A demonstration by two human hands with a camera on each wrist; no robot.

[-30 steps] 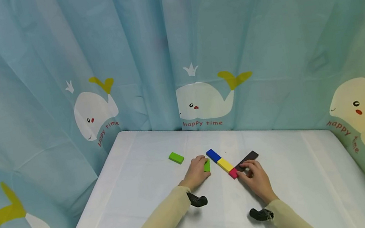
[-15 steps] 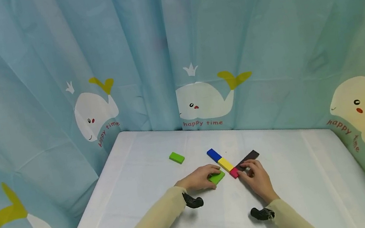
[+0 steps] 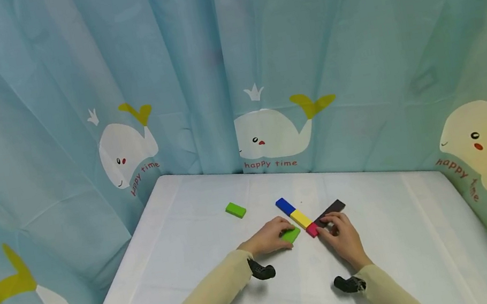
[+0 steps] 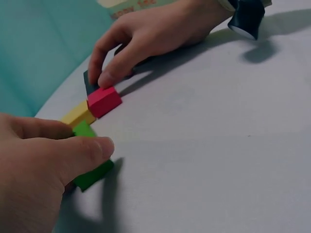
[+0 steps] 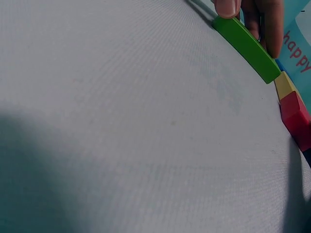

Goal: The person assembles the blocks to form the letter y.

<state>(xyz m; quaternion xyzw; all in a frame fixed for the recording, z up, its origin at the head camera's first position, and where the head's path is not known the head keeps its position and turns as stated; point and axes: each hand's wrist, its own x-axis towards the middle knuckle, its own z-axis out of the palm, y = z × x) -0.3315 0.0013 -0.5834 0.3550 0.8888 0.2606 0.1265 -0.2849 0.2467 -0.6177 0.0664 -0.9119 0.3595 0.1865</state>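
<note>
My left hand (image 3: 267, 237) pinches a green rectangular block (image 3: 292, 235) between thumb and fingers. That block is just left of a slanted row: a blue block (image 3: 284, 206), a yellow block (image 3: 301, 219) and a red block (image 3: 312, 230) at the near end. A long black piece (image 3: 333, 208) branches from the red block toward the back right. My right hand (image 3: 346, 242) grips where red and black meet, its thumb at the red block and its fingers by the black piece. In the right wrist view, one end of the held green block (image 5: 248, 49) points at the yellow block (image 5: 285, 86).
A second green block (image 3: 236, 210) lies alone farther back on the left. All of this is on a white-covered table (image 3: 411, 242), bordered at the back and sides by a blue whale-print curtain (image 3: 190, 74).
The left hand has brought the green block nearer and to the right, turning it on the way. Over the last half second it barely shifts. The right hand stays in place.
</note>
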